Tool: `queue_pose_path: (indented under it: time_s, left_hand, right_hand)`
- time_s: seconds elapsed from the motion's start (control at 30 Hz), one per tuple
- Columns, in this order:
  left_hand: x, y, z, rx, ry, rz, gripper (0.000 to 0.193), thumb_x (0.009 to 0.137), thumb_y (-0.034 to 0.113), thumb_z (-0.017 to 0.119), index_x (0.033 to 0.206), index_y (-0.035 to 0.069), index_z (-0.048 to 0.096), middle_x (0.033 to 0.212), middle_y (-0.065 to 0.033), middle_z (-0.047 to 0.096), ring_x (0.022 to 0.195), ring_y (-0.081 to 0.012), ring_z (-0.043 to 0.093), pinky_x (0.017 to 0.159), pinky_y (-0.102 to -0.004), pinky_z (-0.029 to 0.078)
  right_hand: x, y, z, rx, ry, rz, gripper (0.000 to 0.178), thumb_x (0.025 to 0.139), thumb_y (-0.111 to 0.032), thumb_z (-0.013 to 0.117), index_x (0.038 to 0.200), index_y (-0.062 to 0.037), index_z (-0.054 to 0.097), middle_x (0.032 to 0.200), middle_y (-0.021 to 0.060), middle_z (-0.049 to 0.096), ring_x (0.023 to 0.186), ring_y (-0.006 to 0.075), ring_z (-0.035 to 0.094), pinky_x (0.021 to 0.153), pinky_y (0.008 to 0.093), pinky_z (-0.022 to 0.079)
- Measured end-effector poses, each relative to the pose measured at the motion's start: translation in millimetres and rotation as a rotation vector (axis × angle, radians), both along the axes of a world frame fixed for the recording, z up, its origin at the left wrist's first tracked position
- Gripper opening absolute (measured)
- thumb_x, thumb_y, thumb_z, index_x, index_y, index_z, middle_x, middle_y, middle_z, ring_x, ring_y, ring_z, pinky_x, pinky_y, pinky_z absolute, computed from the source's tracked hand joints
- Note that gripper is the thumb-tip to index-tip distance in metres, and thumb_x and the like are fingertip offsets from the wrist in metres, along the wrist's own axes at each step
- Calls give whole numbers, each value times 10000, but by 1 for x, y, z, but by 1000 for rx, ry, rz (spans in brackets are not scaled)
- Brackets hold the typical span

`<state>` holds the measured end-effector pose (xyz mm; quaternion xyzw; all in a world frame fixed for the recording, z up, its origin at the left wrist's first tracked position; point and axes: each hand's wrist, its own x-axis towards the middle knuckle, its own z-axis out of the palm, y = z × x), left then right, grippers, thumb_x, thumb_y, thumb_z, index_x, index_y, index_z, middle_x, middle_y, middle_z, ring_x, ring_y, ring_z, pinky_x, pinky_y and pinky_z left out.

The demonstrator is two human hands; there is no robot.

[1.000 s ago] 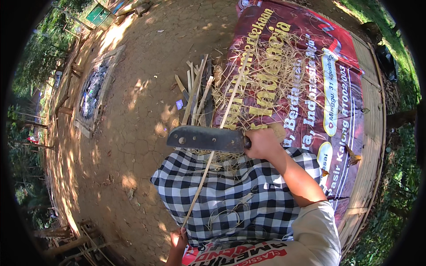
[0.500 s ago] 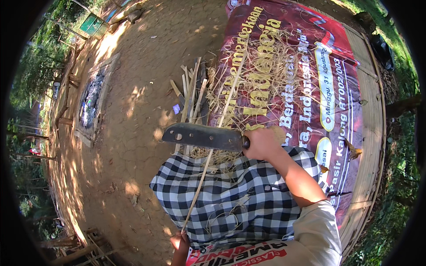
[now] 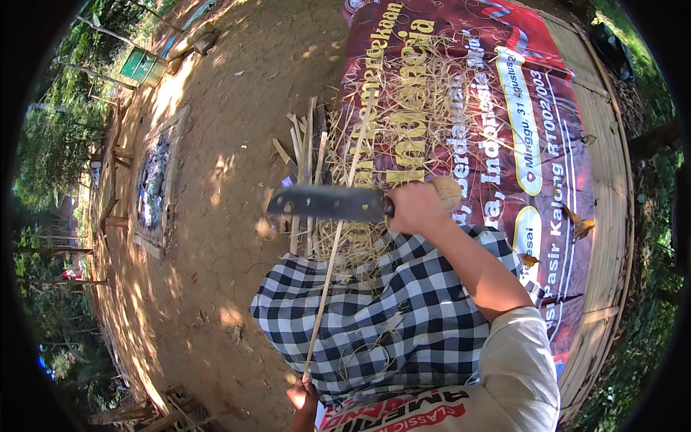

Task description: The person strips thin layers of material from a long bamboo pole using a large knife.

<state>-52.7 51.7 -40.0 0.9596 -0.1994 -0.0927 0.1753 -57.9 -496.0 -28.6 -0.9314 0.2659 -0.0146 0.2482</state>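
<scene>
My right hand (image 3: 417, 210) is wrapped round the handle of a machete (image 3: 327, 204), whose round wooden butt (image 3: 448, 191) sticks out past the fist. The dark, broad blade has holes in it and points left, blurred by motion. It lies crosswise over a long, thin bamboo strip (image 3: 328, 288); contact between them cannot be made out. At the lower edge, my left hand (image 3: 302, 394) pinches the near end of the strip. The strip runs away from me over a black-and-white checked cloth (image 3: 389, 309) on my lap and over a heap of pale shavings (image 3: 410, 104).
Split bamboo pieces (image 3: 309, 147) lie left of the shavings. Under the shavings, a dark red printed banner (image 3: 461, 165) covers part of a bamboo platform (image 3: 601, 216). On the left, bare earth (image 3: 216, 237) holds a framed ash pit (image 3: 152, 180). A green box (image 3: 140, 66) stands farther back.
The machete and my right hand have moved a little away from me along the strip. My left hand still pinches the near end. The whole view has shifted slightly.
</scene>
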Motion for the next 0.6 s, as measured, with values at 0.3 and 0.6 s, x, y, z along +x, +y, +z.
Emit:
queue_pose_path:
  time_s: [0.3, 0.6]
  left_hand:
    - [4, -16, 12, -49, 86, 87, 375, 909, 234, 563, 617, -2, 568, 436, -126, 471, 385, -226, 511, 404, -364, 393]
    - [12, 5, -11, 41, -123, -96, 381, 904, 257, 522, 609, 15, 521, 441, -146, 474, 380, -287, 527, 402, -366, 412]
  right_hand:
    - [-11, 33, 3, 45, -33, 169, 220, 635, -226, 647, 774, -56, 666, 700, 197, 648, 698, 366, 657, 683, 447, 538]
    - [-16, -16, -7, 124, 60, -245, 244, 674, -232, 640, 821, -40, 674, 750, 210, 659, 755, 365, 660, 719, 456, 532]
